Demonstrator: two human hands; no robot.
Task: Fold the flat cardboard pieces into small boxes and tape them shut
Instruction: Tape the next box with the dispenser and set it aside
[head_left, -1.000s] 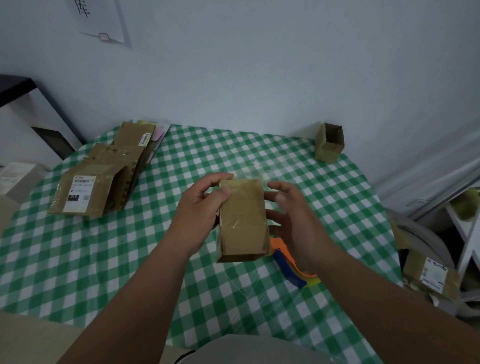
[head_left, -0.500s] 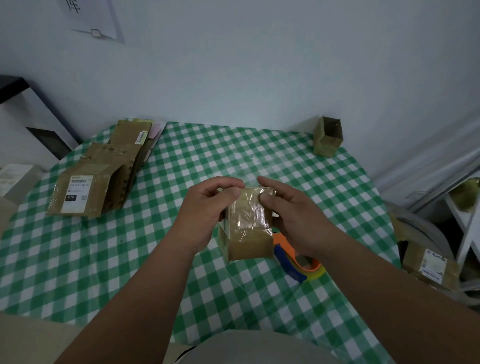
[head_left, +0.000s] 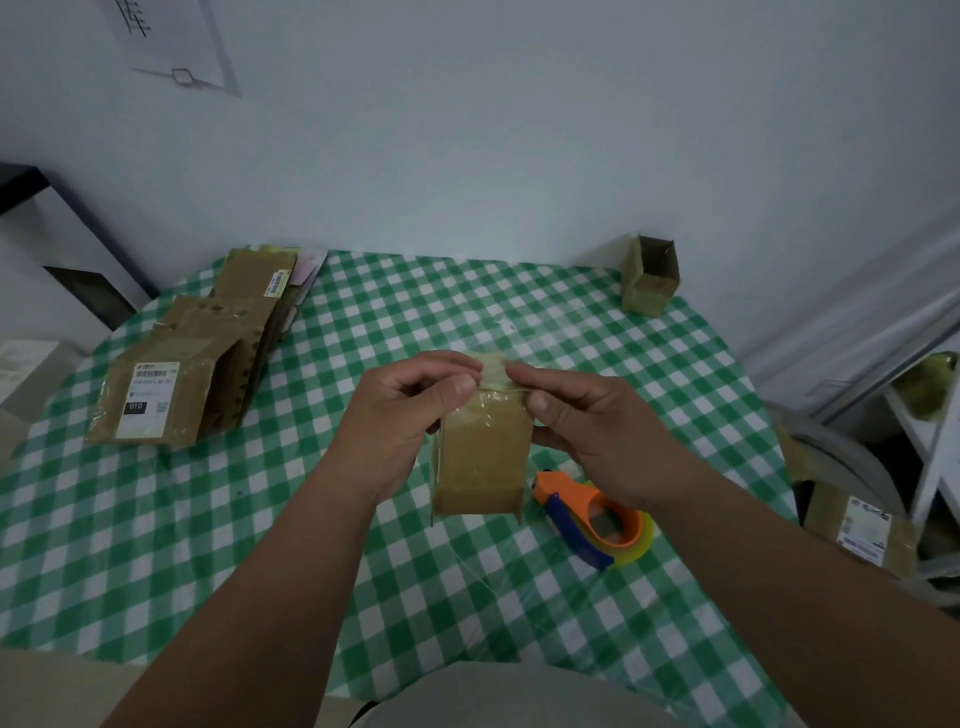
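A person holds a small cardboard box (head_left: 480, 457) upright above the middle of the tabletop (head_left: 363, 519), which wears a green and white checked cloth. The left hand (head_left: 402, 415) curls round the box's left upper edge, thumb pressed on the near face, the fingers mostly hidden behind the cardboard. The right hand (head_left: 587, 431) takes the right upper corner in its grip, thumb in front and forefinger laid along the top, where a glossy strip of clear tape (head_left: 493, 382) folds over; how far the tape runs down the back cannot be made out. The box's far side and its bottom are out of sight.

Just right of the box, partly behind the right wrist, lies an orange and blue tape dispenser (head_left: 592, 519) with a yellowish roll. A stack of flat cardboard pieces (head_left: 197, 364) rests at the far left of the tabletop; the printing on the nearest label is too small to read. An open-topped folded box (head_left: 649, 275) stands at the far right edge by the wall. Off the tabletop to the right, more labelled cardboard (head_left: 857, 530) is partly cut off by the arm and the frame.
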